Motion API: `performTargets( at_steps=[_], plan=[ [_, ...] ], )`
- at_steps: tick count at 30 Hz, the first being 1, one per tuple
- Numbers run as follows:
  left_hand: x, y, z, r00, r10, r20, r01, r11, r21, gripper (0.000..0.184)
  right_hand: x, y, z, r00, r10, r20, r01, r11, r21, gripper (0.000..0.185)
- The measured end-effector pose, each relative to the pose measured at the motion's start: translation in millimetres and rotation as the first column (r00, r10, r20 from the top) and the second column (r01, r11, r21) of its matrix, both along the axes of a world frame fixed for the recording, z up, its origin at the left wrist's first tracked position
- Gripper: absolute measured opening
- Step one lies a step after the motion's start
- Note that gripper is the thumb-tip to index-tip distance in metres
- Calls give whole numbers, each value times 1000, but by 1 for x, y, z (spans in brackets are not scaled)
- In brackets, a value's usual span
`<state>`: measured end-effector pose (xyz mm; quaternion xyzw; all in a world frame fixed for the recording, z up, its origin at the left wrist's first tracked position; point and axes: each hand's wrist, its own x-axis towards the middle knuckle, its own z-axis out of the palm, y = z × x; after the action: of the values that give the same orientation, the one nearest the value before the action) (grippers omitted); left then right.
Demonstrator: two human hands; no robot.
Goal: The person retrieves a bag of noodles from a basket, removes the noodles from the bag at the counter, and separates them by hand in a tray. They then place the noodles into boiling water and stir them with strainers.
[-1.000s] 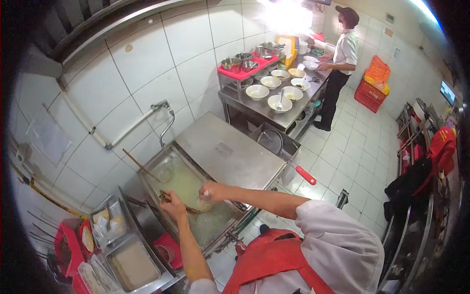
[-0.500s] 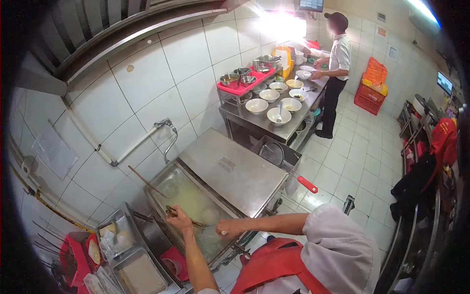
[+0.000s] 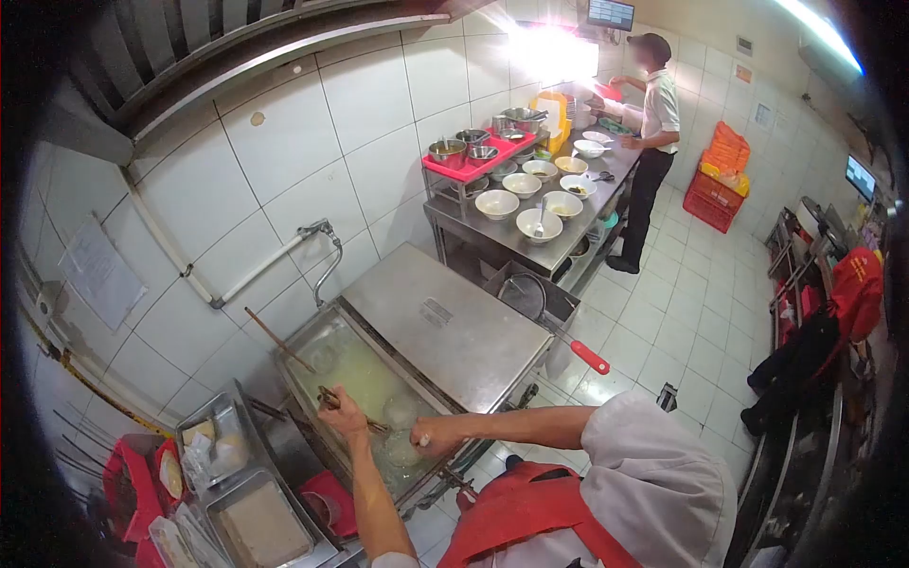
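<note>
A steel vat [image 3: 327,445] of cloudy, yellowish-green liquid stands below me. Over its left part, my left hand [image 3: 343,415] is closed around dark wooden sticks [image 3: 328,396], whose far ends reach toward the middle of the vat. My right hand [image 3: 436,434] is closed on a pale handle [image 3: 424,440] near the vat's right edge. Beside it a round mesh strainer [image 3: 402,451] sits in the liquid. Another wooden stick [image 3: 276,337] leans on the back left rim, its lower end by a round basket [image 3: 324,356] in the liquid.
A flat steel lid [image 3: 445,327] adjoins the vat. Steel trays [image 3: 260,525] stand at the left. Behind, a co-worker [image 3: 658,114] stands at a steel table [image 3: 464,213] with several bowls [image 3: 540,225]. A red-handled strainer [image 3: 523,295] sticks out past the lid. A wall tap [image 3: 327,232] overhangs the vat.
My right hand moved right and toward me, then slightly back left. My left hand stays closed on the sticks over the vat. The co-worker's arm has lifted toward the back shelf.
</note>
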<state>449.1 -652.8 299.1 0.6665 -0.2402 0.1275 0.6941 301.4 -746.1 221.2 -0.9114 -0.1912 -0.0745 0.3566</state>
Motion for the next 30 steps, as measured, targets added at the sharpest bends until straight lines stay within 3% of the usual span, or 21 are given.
performTargets(
  at_steps=[1, 3, 4, 6, 7, 9, 10, 12, 13, 15, 16, 18, 19, 21, 25, 27, 28, 30],
  plan=[
    [-3, -2, 3, 1000, 6, 0, -6, 1000, -5, 32, -2, 0, 16, 1000, 6, 0, -6, 1000, -5, 10],
    [-10, -3, 6, 999, 16, -51, -20, 997, -76, 33, -7, 6, 66, 957, -206, -206, 267, 903, 336, 11],
    [-6, 0, 1, 998, 17, -53, -21, 997, -74, 33, -7, 6, 57, 956, -205, -209, 267, 903, 337, 11],
    [7, 4, -13, 998, -26, -52, 30, 995, 90, 32, -7, 6, 34, 987, -40, -156, 31, 998, -61, 13],
    [5, 1, -14, 998, -27, -50, 31, 996, 88, 32, -6, 5, 40, 987, -41, -153, 32, 998, -63, 13],
    [3, -2, -15, 993, 55, -103, -54, 998, 10, 32, 1, 5, 54, 959, -162, -233, 208, 960, 188, 15],
    [3, 0, -11, 993, 60, -102, -59, 998, 13, 32, 3, 5, 42, 960, -156, -233, 203, 960, 191, 15],
    [-2, 3, 0, 999, -37, 11, 37, 998, 51, 32, 3, 6, 5, 999, 11, 53, -10, 1000, -29, 15],
    [-1, 3, -8, 999, -40, 10, 40, 998, 56, 32, 2, 7, 10, 999, 8, 53, -6, 1000, -25, 15],
    [8, 1, -21, 987, 59, 149, -75, 991, 107, 32, 7, 3, 33, 925, -75, -373, 191, 939, 285, 14],
    [8, 1, -19, 976, 93, 195, -119, 986, 121, 32, 8, 3, 27, 925, -70, -373, 187, 940, 286, 14],
    [3, 2, -15, 1000, -17, 5, 17, 998, 53, 30, 2, 3, 14, 989, -53, -136, 71, 990, 126, 14],
    [2, 2, -19, 1000, -22, 3, 21, 998, 57, 30, -4, 6, 25, 989, -58, -137, 76, 989, 130, 14],
    [7, -3, -23, 999, 39, -6, -39, 999, 25, 30, -9, 10, 68, 932, -121, -341, 207, 952, 228, 15],
    [-8, -1, -7, 997, -57, -52, 56, 998, -28, 30, 12, 0, 17, 922, -165, -350, 198, 978, 61, 18],
    [-7, -5, -7, 999, 3, -41, -7, 996, -94, 29, 13, 10, 2, 991, -29, 130, 30, 999, -12, 19],
    [-5, -7, -6, 999, 32, -40, -37, 992, -120, 29, 10, 9, 11, 992, -12, 126, 14, 1000, -16, 19],
    [-6, 6, -2, 985, -109, -137, 111, 994, 5, 25, -10, 21, 37, 968, -37, -247, 24, 998, -56, 19]
  ],
)
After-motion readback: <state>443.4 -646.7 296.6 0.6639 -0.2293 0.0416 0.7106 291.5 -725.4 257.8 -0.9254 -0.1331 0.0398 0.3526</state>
